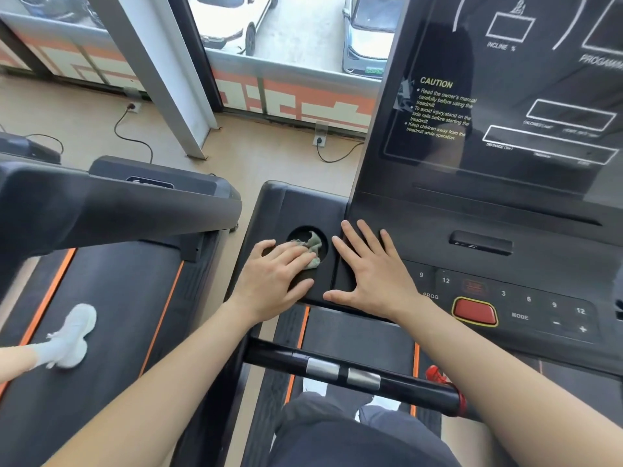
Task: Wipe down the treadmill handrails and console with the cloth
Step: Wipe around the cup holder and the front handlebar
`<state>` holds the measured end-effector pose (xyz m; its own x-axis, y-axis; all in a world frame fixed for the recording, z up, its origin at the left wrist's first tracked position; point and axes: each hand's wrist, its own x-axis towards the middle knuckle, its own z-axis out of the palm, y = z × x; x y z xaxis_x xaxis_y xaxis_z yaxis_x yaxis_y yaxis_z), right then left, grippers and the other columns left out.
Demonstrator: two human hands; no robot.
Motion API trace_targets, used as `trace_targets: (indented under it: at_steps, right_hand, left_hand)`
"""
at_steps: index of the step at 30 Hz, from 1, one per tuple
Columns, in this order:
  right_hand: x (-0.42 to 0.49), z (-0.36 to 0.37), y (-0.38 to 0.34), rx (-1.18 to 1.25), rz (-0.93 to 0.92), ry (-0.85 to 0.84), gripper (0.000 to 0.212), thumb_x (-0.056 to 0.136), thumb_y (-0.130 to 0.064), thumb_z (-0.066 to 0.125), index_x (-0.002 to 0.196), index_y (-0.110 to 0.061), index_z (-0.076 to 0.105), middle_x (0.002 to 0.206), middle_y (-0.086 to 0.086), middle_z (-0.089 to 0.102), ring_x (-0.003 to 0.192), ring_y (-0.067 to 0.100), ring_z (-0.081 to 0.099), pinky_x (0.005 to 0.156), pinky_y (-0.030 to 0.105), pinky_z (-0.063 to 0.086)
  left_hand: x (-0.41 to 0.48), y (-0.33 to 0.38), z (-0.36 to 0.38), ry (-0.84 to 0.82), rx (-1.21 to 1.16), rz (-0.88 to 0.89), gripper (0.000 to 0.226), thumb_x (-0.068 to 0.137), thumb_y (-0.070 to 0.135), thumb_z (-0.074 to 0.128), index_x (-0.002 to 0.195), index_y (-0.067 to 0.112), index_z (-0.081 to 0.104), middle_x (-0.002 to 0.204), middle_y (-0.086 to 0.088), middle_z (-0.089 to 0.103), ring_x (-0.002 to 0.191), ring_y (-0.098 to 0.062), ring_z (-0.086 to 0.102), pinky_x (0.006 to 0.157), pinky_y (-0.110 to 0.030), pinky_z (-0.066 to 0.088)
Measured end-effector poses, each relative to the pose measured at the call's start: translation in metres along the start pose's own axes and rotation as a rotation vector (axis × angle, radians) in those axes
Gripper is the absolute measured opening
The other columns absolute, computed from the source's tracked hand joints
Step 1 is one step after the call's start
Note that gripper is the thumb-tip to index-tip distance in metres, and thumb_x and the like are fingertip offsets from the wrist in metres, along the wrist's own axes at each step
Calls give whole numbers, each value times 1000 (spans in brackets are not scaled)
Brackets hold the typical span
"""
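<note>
A black treadmill console [488,210] fills the right half, with a dark display panel above and number keys and a red stop button [474,311] below. At its left end is a round cup holder [305,235]. My left hand [276,281] presses a crumpled grey-green cloth [312,246] down over the cup holder's rim. My right hand [371,267] lies flat with fingers spread on the console beside it, holding nothing. A black handrail [354,370] with silver sensor pads crosses below my forearms.
A second treadmill [111,264] stands to the left, with another person's white-shoed foot [72,335] on its belt. Power cables and floor sockets [320,139] lie on the tan floor ahead. Windows with parked cars are beyond.
</note>
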<state>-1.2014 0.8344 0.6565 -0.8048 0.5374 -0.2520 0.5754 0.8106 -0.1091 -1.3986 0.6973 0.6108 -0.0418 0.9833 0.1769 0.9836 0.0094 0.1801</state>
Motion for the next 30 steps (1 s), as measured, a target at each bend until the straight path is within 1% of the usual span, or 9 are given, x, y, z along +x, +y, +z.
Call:
trace_targets:
  at_steps: [4,7,12,15,18,22,24,27,30]
  right_hand:
    - [0,1,-1,-3,2,-4,107,78,-89,37,161,-28,9,168,-5,-14,153,19,-20,124,49,-6]
    - [1,1,-2,-8,4,-11,107,78,-89,37,161,-28,8,168,-5,-16,153,19,-21,124,49,-6]
    - [0,0,-2,3,9,-16,109,76,-89,38,161,-28,8,168,-5,-16,152,19,-22,125,49,-6]
    - [0,-1,-3,3,10,-16,109,76,-89,39,161,-29,7,167,-5,-16,152,19,-22,124,48,-7]
    - [0,0,-3,-1,15,-16,109,76,-89,39,161,-29,7,167,-6,-17,152,19,-23,124,49,-6]
    - [0,1,-4,23,14,-8,109,75,-88,39,161,-28,10,168,-6,-15,153,19,-21,125,49,-3]
    - [0,1,-3,14,12,-17,109,76,-88,38,161,-28,8,167,-6,-16,152,20,-22,125,49,-3]
    - [0,0,-3,13,12,-17,109,76,-88,38,161,-28,7,167,-6,-17,152,19,-23,125,48,-4]
    - [1,2,-4,23,18,-10,109,75,-88,39,161,-28,8,167,-6,-17,152,19,-22,125,48,-4]
  left_hand:
    - [17,15,1,-132,24,-74,60,96,58,38,143,26,57,149,3,55,141,-16,46,114,-53,26]
    - [25,18,1,-148,-57,-112,57,93,54,37,135,25,62,145,4,57,136,-15,49,112,-52,23]
    - [27,8,-4,-83,-184,-14,39,98,42,43,114,22,73,112,7,72,99,-18,66,92,-38,41]
    - [31,-3,-12,-41,-280,-12,22,100,29,57,102,19,76,102,4,74,91,-21,66,81,-38,47]
    - [37,-13,-29,116,-442,-141,18,98,26,61,98,16,76,98,4,72,89,-20,64,78,-41,52]
    - [51,-27,-45,465,-404,-315,23,101,23,62,119,15,75,121,1,72,110,-21,65,93,-35,51]
    - [63,-33,-39,368,-378,-408,33,104,29,57,134,19,67,139,-1,64,127,-22,58,102,-39,47]
    - [74,-29,-13,-25,-226,-457,49,105,38,46,151,23,47,163,-5,36,151,-30,30,119,-52,31]
    - [85,-21,-4,-113,-123,-404,58,101,45,31,154,24,42,165,-6,32,153,-32,25,122,-55,21]
